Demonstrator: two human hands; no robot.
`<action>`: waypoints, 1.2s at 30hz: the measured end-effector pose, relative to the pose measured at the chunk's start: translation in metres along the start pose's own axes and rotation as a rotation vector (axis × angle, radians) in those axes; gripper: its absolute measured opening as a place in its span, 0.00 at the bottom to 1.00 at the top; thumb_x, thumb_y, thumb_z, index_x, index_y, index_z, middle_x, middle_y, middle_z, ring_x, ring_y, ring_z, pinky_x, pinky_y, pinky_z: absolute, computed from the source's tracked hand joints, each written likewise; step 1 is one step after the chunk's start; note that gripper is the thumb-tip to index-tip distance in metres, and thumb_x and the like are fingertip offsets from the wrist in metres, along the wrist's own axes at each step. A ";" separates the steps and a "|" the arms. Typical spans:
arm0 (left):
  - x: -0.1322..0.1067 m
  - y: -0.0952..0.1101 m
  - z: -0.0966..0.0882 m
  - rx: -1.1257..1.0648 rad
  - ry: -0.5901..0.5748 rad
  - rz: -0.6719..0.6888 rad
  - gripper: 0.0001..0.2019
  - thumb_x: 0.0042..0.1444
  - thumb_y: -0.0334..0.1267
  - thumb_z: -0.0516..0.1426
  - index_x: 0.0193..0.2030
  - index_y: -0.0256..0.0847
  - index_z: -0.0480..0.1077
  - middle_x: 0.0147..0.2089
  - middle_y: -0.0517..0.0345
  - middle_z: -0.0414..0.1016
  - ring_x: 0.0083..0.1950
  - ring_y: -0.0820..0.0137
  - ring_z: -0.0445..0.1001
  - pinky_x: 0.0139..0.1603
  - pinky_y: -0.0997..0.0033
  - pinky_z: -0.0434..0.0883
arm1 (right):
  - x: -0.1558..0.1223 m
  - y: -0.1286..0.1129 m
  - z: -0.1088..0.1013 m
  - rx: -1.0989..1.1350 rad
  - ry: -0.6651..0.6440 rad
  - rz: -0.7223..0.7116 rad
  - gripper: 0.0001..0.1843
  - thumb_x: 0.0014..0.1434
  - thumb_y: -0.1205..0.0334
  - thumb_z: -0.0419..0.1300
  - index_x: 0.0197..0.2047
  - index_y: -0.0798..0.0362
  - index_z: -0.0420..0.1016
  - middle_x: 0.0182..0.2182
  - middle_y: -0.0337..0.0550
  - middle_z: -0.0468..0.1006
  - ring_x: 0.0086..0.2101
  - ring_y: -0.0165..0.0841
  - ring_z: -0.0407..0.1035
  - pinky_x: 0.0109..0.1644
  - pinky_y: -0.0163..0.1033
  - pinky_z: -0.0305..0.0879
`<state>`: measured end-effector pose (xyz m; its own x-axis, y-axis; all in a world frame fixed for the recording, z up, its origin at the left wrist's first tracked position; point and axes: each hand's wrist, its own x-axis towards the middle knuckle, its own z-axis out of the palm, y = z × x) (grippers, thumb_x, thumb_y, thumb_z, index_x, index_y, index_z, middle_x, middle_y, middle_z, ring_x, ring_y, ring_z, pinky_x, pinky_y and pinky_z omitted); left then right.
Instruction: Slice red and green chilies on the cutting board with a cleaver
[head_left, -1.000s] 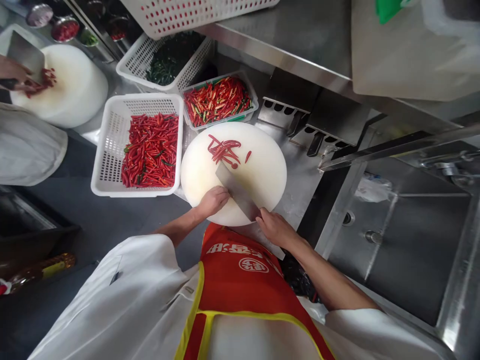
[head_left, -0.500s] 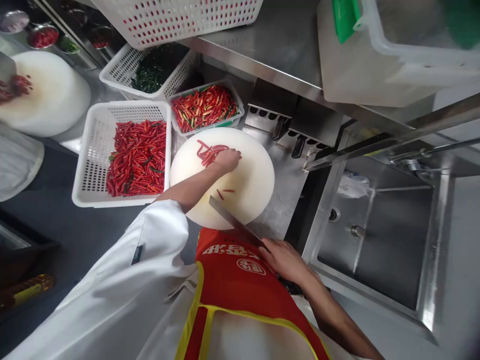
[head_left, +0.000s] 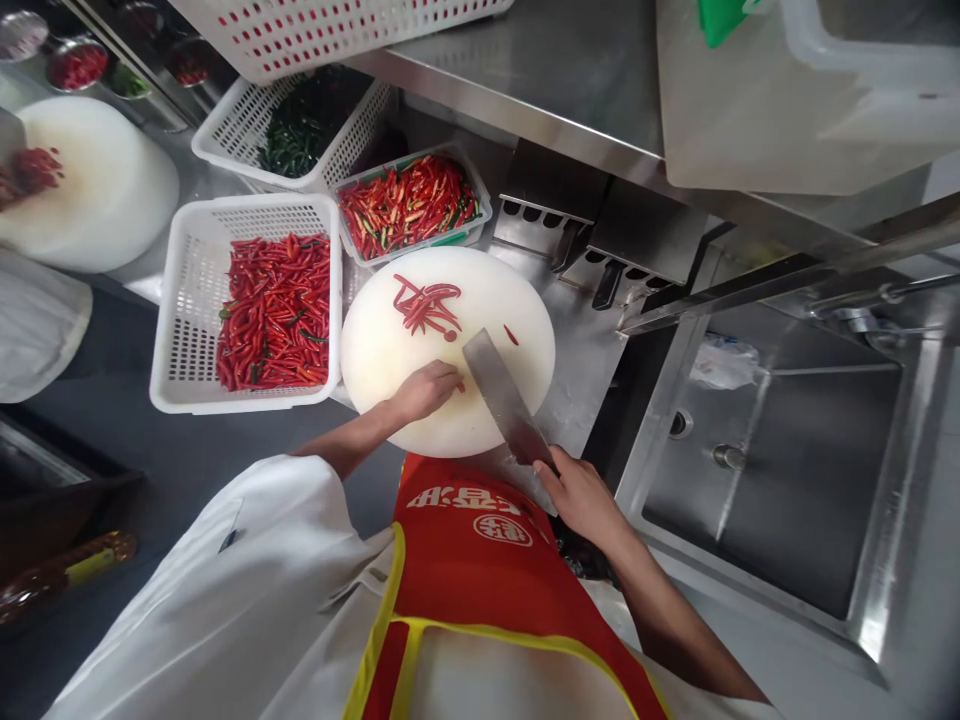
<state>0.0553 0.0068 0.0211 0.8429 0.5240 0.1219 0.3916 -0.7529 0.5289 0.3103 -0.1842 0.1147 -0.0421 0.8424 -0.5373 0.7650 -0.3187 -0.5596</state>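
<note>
On the chopping board [head_left: 480,432], my left fingers [head_left: 445,371] pinch a red chilli [head_left: 461,387] (only its tip shows); beside the board, my right fingers [head_left: 559,478] clasp a cleaver [head_left: 507,398].

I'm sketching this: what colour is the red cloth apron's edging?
The red apron has yellow edging; head view.

The head camera is looking forward and steeply down from the wearer's own head, with the red apron [head_left: 472,585] filling the bottom middle and the left hand [head_left: 427,390] and right hand [head_left: 581,495] showing within arm's reach, by the round cutting board [head_left: 382,350] near the centre. Its wide view is spanning from a second white block [head_left: 105,190] at the left edge to the steel sink [head_left: 810,470] at the right.
</note>
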 end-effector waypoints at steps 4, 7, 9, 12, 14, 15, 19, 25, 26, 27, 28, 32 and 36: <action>0.000 0.001 0.005 -0.095 0.048 0.025 0.14 0.67 0.35 0.46 0.45 0.40 0.74 0.48 0.49 0.75 0.49 0.65 0.73 0.52 0.62 0.73 | 0.002 -0.009 -0.002 -0.131 -0.048 -0.044 0.11 0.69 0.58 0.44 0.37 0.50 0.62 0.30 0.45 0.77 0.34 0.42 0.74 0.35 0.40 0.53; 0.003 -0.003 0.005 -0.092 0.066 0.047 0.14 0.67 0.36 0.47 0.44 0.39 0.74 0.46 0.48 0.76 0.47 0.65 0.74 0.50 0.61 0.74 | 0.000 -0.017 -0.010 -0.139 -0.073 -0.042 0.11 0.70 0.58 0.44 0.37 0.50 0.62 0.31 0.44 0.77 0.35 0.42 0.74 0.35 0.40 0.53; 0.004 -0.005 0.007 -0.078 0.074 0.049 0.14 0.67 0.37 0.48 0.43 0.38 0.74 0.45 0.48 0.76 0.46 0.64 0.74 0.50 0.61 0.74 | -0.003 -0.022 -0.019 -0.138 -0.098 -0.033 0.10 0.69 0.59 0.44 0.37 0.50 0.61 0.30 0.44 0.77 0.34 0.41 0.74 0.34 0.40 0.52; 0.004 -0.006 0.011 -0.082 0.071 0.046 0.14 0.67 0.38 0.48 0.42 0.39 0.74 0.45 0.48 0.76 0.46 0.64 0.74 0.50 0.59 0.74 | -0.007 -0.025 -0.031 -0.144 -0.131 -0.018 0.09 0.69 0.60 0.44 0.36 0.50 0.61 0.29 0.44 0.76 0.33 0.41 0.73 0.33 0.40 0.51; 0.005 -0.007 0.012 -0.087 0.064 0.037 0.14 0.67 0.38 0.47 0.43 0.39 0.74 0.45 0.47 0.76 0.46 0.64 0.74 0.50 0.59 0.74 | -0.005 -0.025 -0.034 -0.153 -0.152 -0.018 0.10 0.69 0.59 0.45 0.36 0.50 0.61 0.28 0.43 0.75 0.31 0.40 0.72 0.32 0.40 0.50; 0.005 -0.007 0.012 -0.087 0.060 0.034 0.14 0.67 0.38 0.47 0.43 0.39 0.74 0.45 0.47 0.76 0.46 0.64 0.74 0.50 0.59 0.74 | -0.001 -0.024 -0.033 -0.159 -0.165 -0.021 0.10 0.69 0.59 0.45 0.36 0.50 0.62 0.27 0.43 0.75 0.31 0.39 0.72 0.32 0.40 0.50; 0.005 -0.008 0.012 -0.080 0.036 0.032 0.14 0.67 0.37 0.47 0.42 0.40 0.75 0.46 0.48 0.76 0.47 0.64 0.74 0.51 0.59 0.74 | 0.023 -0.022 -0.012 -0.176 -0.122 -0.013 0.10 0.69 0.60 0.45 0.41 0.53 0.65 0.30 0.47 0.77 0.33 0.40 0.73 0.34 0.40 0.53; 0.008 -0.014 0.006 -0.088 -0.005 0.073 0.13 0.66 0.35 0.47 0.42 0.39 0.74 0.45 0.48 0.76 0.47 0.65 0.74 0.50 0.63 0.74 | 0.027 -0.007 0.007 0.132 -0.052 0.034 0.12 0.68 0.55 0.45 0.40 0.50 0.66 0.28 0.43 0.76 0.32 0.38 0.73 0.33 0.38 0.59; 0.010 -0.017 0.003 -0.078 0.001 0.059 0.13 0.66 0.34 0.47 0.43 0.39 0.74 0.45 0.48 0.75 0.47 0.65 0.73 0.50 0.63 0.74 | 0.020 -0.003 0.006 0.169 -0.034 0.054 0.13 0.68 0.54 0.45 0.39 0.50 0.65 0.27 0.42 0.75 0.31 0.39 0.73 0.33 0.38 0.59; 0.014 -0.021 0.000 -0.059 0.024 0.027 0.13 0.65 0.34 0.47 0.44 0.38 0.73 0.46 0.48 0.75 0.48 0.64 0.73 0.51 0.63 0.74 | 0.013 0.000 0.005 0.193 -0.016 0.068 0.13 0.68 0.53 0.44 0.39 0.50 0.65 0.26 0.41 0.75 0.31 0.39 0.72 0.33 0.38 0.59; 0.020 -0.024 -0.004 -0.032 0.055 -0.019 0.13 0.64 0.33 0.48 0.46 0.38 0.73 0.47 0.46 0.74 0.50 0.63 0.73 0.52 0.62 0.73 | 0.005 0.002 0.004 0.199 -0.006 0.075 0.14 0.68 0.52 0.44 0.39 0.49 0.65 0.25 0.41 0.74 0.30 0.39 0.72 0.33 0.39 0.60; 0.048 -0.033 -0.019 0.113 0.024 -0.221 0.15 0.60 0.29 0.50 0.51 0.37 0.71 0.50 0.45 0.72 0.50 0.61 0.73 0.48 0.63 0.73 | -0.014 0.005 0.008 0.122 -0.067 0.009 0.14 0.68 0.52 0.45 0.35 0.49 0.64 0.28 0.43 0.75 0.33 0.39 0.72 0.36 0.39 0.59; 0.059 -0.025 -0.032 0.197 -0.113 -0.303 0.10 0.58 0.30 0.52 0.42 0.36 0.73 0.43 0.47 0.74 0.41 0.62 0.74 0.38 0.66 0.72 | -0.012 0.005 0.018 0.122 -0.106 -0.034 0.14 0.68 0.53 0.44 0.37 0.50 0.65 0.31 0.43 0.76 0.34 0.39 0.72 0.37 0.39 0.60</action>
<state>0.0838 0.0696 0.0420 0.7092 0.6956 -0.1148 0.6834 -0.6385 0.3540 0.3029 -0.2033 0.1069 -0.1394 0.8048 -0.5769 0.6788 -0.3465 -0.6475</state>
